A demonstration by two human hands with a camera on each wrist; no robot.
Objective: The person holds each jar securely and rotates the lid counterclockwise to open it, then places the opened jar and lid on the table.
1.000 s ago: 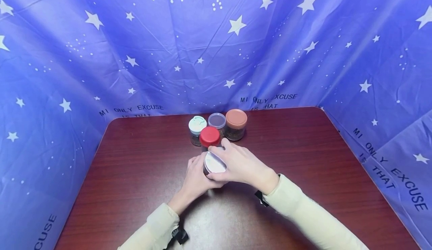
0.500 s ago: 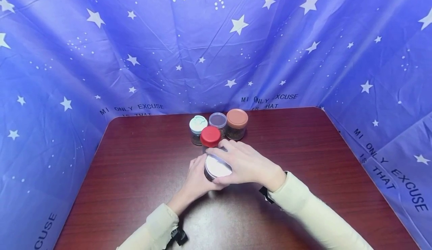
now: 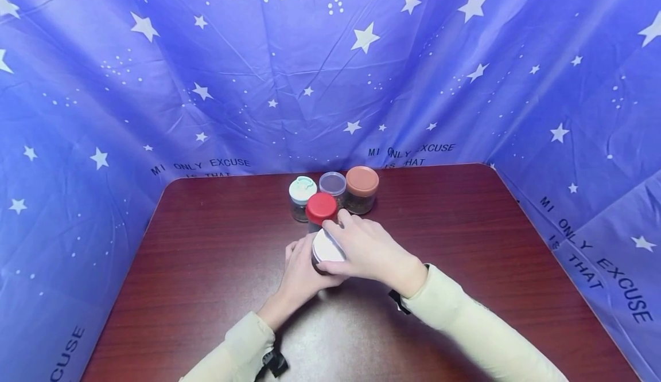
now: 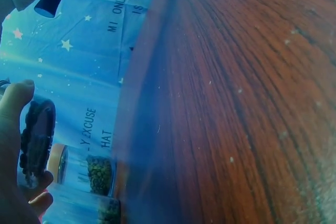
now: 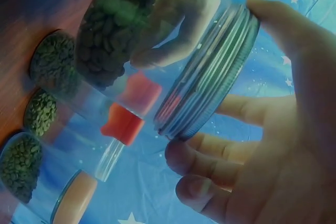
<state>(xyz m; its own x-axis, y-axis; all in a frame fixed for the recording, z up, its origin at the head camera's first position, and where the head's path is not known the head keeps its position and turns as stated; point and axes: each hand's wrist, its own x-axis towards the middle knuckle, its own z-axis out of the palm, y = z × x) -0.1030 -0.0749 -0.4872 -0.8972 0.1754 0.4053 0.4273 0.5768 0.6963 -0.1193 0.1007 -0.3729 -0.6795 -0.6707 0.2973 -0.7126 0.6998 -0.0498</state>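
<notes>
A clear jar (image 5: 118, 40) of dark beans or seeds, topped by a silver ribbed screw lid (image 3: 327, 247), is held in front of the other jars. My left hand (image 3: 304, 270) grips its body from the left, and fingers of that hand show through the clear wall in the right wrist view. From the right, my right hand (image 3: 374, 250) grips the lid, thumb on the near edge and fingers on the far edge. The left wrist view catches the jar's dark underside beside the left hand (image 4: 13, 129), with the table off to one side.
Right behind the held jar stands a red-lidded jar (image 3: 321, 207). Farther back are a jar with a white and mint cap (image 3: 302, 190), one with a clear lid (image 3: 333, 184) and one with an orange-brown lid (image 3: 362, 181). Starry blue cloth (image 3: 320, 84) surrounds the brown table (image 3: 217, 244).
My right hand shifts a little rightward on the lid by half a second ago, then comes back left. The left hand keeps its grip on the jar; the other jars stay put.
</notes>
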